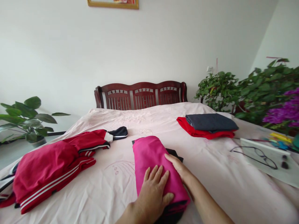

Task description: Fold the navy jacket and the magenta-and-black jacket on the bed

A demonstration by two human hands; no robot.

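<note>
A bright pink garment point(151, 155) with black parts lies folded into a long bundle on the bed, in front of me. My left hand point(154, 189) rests flat on top of it, fingers spread and thumb out to the side. At the bundle's right edge is my right hand point(178, 166), its thumb over the pink cloth. The other fingers are hidden at the side or underneath, so the hand appears to grip that edge. A black piece of cloth point(175, 154) pokes out beyond the right hand.
Red clothing with white stripes point(50, 168) lies loosely spread at the left. A folded dark grey garment point(211, 121) sits on a red one point(198, 133) at the right. Eyeglasses point(259, 155) lie near plants point(217, 90). Beyond the pale bedsheet point(112, 119) stands a wooden headboard point(143, 96).
</note>
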